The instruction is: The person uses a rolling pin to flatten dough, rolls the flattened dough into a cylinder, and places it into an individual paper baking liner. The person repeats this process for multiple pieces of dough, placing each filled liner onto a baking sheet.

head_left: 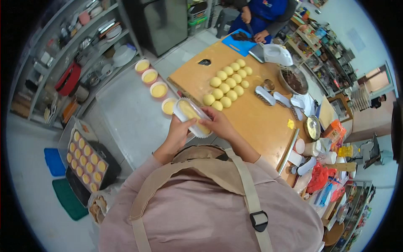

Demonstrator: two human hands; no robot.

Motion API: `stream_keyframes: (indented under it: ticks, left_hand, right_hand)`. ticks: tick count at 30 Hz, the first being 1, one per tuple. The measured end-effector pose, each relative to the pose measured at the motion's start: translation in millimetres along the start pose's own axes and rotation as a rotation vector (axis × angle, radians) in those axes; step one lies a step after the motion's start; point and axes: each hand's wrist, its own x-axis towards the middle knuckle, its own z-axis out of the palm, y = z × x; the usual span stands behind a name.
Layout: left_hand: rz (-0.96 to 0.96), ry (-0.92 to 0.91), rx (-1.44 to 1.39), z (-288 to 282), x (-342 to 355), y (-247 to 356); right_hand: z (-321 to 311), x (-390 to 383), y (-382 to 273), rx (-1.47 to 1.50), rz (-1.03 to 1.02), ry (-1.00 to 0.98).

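In front of me, both hands hold an oblong white fluted paper case (189, 110) with pale yellow dough inside. My left hand (178, 132) grips its lower left side, my right hand (216, 125) its right side, thumbs on or over the dough. Just beyond are several round cups (159, 90) of yellow filling along the metal tray (126, 117)'s right side. To the right, several pale yellow dough balls (226, 88) lie in rows on the wooden table (256, 134), beside empty oblong cases (264, 95).
A co-worker (256, 12) cuts something dark on a blue board (235, 44). Near them sit a mixer (277, 53) and a bowl of dark mixture (294, 80). A tray of filled cups (86, 161) stands lower left. Shelves (67, 63), a fridge (157, 21) and clutter (319, 176) surround the table.
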Motion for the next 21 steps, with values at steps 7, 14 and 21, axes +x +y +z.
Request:
stream_keyframes:
  ticks: [7,14,21]
  left_hand:
    - [-0.175,-0.056,0.045,48.8,-17.0,-31.5]
    - [-0.329,-0.09,0.051,98.6,-44.0,-70.1]
    - [-0.17,-0.04,-0.048,100.6,-58.9,-92.6]
  right_hand:
    - [-33.8,-50.8,22.7,0.035,-0.045,0.1]
    - [-63.8,-124.1,32.2,0.164,-0.015,0.127]
    - [-56.8,-162.3,-8.1,0.112,0.195,0.146]
